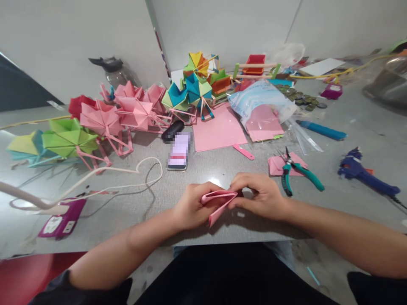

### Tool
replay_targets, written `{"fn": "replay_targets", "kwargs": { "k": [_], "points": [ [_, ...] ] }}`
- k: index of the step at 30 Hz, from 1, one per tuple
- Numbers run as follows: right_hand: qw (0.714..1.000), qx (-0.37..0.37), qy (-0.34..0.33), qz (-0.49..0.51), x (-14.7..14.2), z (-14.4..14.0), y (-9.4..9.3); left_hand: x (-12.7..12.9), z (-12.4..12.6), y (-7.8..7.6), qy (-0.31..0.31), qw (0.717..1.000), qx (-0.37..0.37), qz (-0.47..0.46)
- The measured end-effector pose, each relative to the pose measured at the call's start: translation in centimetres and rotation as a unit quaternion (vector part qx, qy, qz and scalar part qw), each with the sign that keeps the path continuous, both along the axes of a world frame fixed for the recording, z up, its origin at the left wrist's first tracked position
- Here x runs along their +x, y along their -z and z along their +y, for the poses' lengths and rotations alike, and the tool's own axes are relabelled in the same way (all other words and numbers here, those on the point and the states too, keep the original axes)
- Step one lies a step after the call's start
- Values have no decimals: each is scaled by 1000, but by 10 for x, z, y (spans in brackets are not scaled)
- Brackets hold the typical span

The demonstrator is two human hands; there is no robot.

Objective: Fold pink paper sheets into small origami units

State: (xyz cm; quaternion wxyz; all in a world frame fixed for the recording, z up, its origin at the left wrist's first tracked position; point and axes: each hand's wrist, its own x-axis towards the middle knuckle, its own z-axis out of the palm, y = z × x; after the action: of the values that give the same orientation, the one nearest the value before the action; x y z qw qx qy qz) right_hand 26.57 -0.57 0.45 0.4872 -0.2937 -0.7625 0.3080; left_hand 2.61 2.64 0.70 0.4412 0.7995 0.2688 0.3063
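A folded piece of pink paper [219, 195] is held just above the near edge of the grey table. My left hand [196, 204] is closed round its left side, thumb and fingers on the folds. At its right end, my right hand [259, 195] pinches the folded tip between thumb and forefinger. The paper's lower flap hangs apart from the upper layer. Beyond my hands lie a pink cutter [243, 151] and large pink paper sheets [219, 127]. Right of my right hand, green-handled pliers [303, 173] rest on a smaller folded pink paper [276, 166].
Folded paper wheels [101, 116] crowd the left and back. A phone [178, 150] and a black case [172, 130] lie mid-table. At right are a blue glue gun [365, 171], a blue cutter [322, 129] and coins [302, 99]. A white cable [127, 186] loops at left near a purple box [63, 218].
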Motion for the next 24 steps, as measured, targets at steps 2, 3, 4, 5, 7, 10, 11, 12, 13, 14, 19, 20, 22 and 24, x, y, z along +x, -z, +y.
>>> {"fn": "replay_targets", "kwargs": {
  "k": [2, 3, 4, 5, 7, 10, 11, 12, 13, 14, 19, 20, 22, 24],
  "points": [
    [1000, 3, 4, 0, -2, -1, 0, 1, -1, 1, -15, 1000, -16, -3],
    [1000, 6, 5, 0, -2, -1, 0, 1, -2, 1, -19, 1000, -22, -5],
    [1000, 8, 7, 0, -3, -2, 0, 2, -2, 1, -19, 999, -27, -8],
    [1000, 8, 10, 0, -3, -2, 0, 2, -2, 0, -14, 999, -30, -11],
    [1000, 5, 22, -3, -4, -3, 0, 2, -1, -2, 4, 999, -31, -18],
    [999, 38, 34, 10, -3, -4, 0, 2, 0, -5, 22, 999, -24, -20],
    [998, 60, 33, 12, -2, -3, -1, 2, 0, -6, 22, 999, -21, -18],
    [996, 81, 31, 10, -2, -3, -2, 3, 1, -6, 22, 1000, -16, -15],
    [995, 97, 30, 2, -1, -2, -3, 3, 1, -6, 21, 1000, -10, -13],
    [994, 105, 31, -11, -1, -2, -4, 3, 1, -5, 22, 1000, -2, -12],
    [991, 124, 37, -39, 0, -2, -8, 0, 3, -4, 42, 998, 40, 13],
    [991, 125, 36, -40, -1, -2, -9, -1, 4, -4, 44, 998, 49, 19],
    [991, 123, 35, -43, -1, -2, -10, -2, 6, -5, 54, 997, 60, 16],
    [991, 119, 36, -47, 0, -3, -11, -3, 7, -5, 72, 996, 57, -9]
  ]
}}
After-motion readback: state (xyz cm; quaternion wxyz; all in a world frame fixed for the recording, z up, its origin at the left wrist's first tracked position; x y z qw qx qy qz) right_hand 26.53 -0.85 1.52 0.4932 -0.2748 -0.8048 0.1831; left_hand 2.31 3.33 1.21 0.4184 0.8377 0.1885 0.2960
